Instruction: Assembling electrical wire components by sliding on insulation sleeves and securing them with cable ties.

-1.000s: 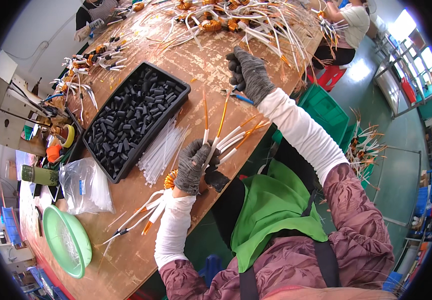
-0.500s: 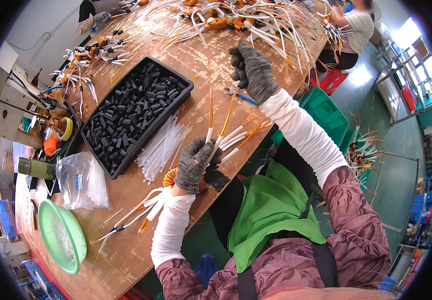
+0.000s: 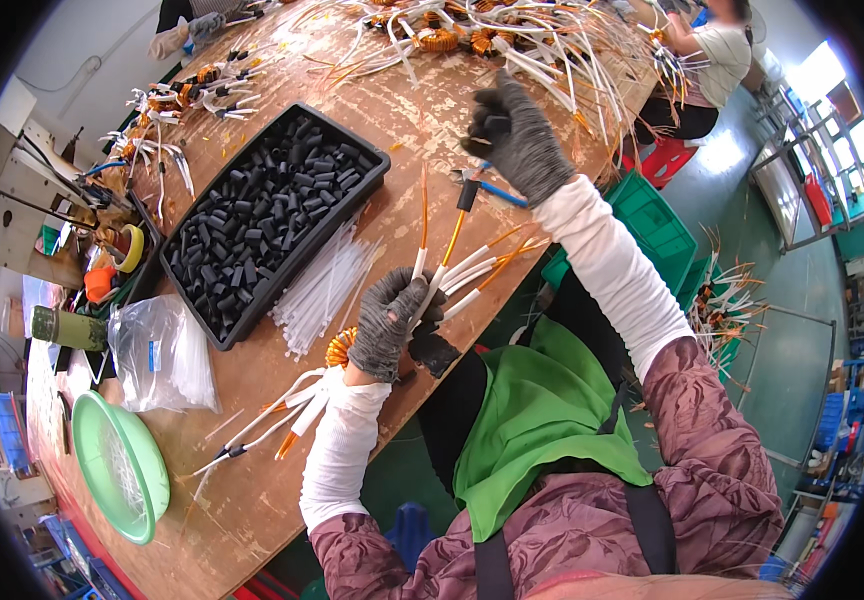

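Fanning white-sleeved wires (image 3: 462,304), copper-coloured ends (image 3: 425,212), black tube (image 3: 468,195) on 1

- I view a worn wooden table (image 3: 272,510).
- Left of centre: I identify a black tray (image 3: 297,260) holding short black tubes (image 3: 272,215); thin white strips (image 3: 322,285) lie beside it.
- Farther left: I locate a clear bag (image 3: 162,350) and a green bowl (image 3: 155,480).
- Far side: I register heaped coils (image 3: 439,40).
- Right of the tray: blue-handled pliers (image 3: 504,194).
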Demonstrator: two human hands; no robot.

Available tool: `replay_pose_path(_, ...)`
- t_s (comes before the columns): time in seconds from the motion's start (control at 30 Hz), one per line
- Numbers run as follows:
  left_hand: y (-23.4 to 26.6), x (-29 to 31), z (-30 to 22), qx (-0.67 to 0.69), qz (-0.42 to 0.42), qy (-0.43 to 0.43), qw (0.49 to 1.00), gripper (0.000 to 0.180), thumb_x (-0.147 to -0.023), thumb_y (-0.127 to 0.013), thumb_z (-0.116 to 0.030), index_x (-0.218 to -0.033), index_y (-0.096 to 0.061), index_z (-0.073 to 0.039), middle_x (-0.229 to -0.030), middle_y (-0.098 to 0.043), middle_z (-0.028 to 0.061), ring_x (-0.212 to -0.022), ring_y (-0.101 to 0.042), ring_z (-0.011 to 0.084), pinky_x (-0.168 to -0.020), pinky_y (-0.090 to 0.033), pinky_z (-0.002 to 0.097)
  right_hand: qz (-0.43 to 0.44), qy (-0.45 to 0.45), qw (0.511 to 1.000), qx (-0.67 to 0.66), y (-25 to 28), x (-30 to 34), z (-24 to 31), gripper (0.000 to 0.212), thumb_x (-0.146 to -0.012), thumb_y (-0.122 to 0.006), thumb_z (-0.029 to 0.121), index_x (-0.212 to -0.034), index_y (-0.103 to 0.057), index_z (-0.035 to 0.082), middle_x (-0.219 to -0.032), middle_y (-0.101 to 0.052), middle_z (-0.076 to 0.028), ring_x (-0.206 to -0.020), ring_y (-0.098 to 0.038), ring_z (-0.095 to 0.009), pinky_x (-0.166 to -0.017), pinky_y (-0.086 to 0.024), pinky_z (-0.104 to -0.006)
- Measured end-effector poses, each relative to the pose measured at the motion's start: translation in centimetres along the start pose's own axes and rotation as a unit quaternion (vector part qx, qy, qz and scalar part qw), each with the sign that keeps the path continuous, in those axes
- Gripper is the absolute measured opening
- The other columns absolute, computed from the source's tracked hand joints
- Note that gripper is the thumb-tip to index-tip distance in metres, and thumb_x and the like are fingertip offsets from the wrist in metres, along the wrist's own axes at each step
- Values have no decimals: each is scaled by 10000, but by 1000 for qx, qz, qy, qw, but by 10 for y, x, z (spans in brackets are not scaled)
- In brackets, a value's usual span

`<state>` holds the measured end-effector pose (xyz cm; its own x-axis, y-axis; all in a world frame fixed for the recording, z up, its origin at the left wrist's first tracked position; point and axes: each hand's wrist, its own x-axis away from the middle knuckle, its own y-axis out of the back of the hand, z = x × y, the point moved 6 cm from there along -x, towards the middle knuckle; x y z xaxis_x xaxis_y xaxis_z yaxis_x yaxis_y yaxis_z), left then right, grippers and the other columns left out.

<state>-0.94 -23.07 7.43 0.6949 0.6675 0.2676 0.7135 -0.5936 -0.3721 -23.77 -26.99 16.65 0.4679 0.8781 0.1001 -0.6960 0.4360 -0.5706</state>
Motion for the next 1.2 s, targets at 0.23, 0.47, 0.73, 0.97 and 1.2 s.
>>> replay_pose_path(0.23, 5, -4, 3, 19, -13, -4, 1000, 311, -860, -570, -261, -997, -571, 18, -800, -634, 100, -643, -617, 147, -588, -523, 266, 111, -145, 978, 105, 16, 51, -19, 287, -845, -612, 276, -1014, -579, 46, -802, -569, -48, -713, -557, -129, -624, -496, -284)
replay_pose_path(0.47, 1, -6, 2, 54, 15, -17, 998, 351, -857, -599, -315, -993, -556, 5, -752, -600, 77, -617, -571, 124, -579, -497, 252, 274, -155, 893, 321, -6, 83, -42, 441, -832, -637, 239, -1204, -520, 31, -854, -585, 10, -615, -482, -36, -548, -433, -187)
replay_pose_path(0.73, 1, -6, 1, 24, 14, -16, 999, 330, -868, -565, -294, -986, -573, 13, -767, -621, 92, -628, -604, 155, -565, -513, 274, 308, -122, 874, 355, -1, 90, -65, 275, -807, -675, 184, -1029, -627, 28, -859, -650, -24, -742, -567, -74, -685, -463, -221)
replay_pose_path(0.97, 21, -13, 4, 41, -36, -100, 994, 244, -867, -562, -218, -940, -597, 12, -849, -619, 84, -825, -581, 164, -790, -450, 283, 277, -151, 882, 349, 5, 102, -97, 230, -775, -711, 164, -907, -641, -9, -821, -670, -66, -777, -600, -84, -711, -482, -240)
replay_pose_path(1.2, 24, -12, 3, 31, -90, -95, 991, 225, -866, -550, -200, -902, -608, 15, -818, -612, 79, -802, -580, 160, -767, -450, 279, 274, -193, 855, 396, 11, 105, -128, 242, -762, -724, 208, -904, -687, 15, -801, -679, -47, -758, -602, -80, -702, -486, -244)
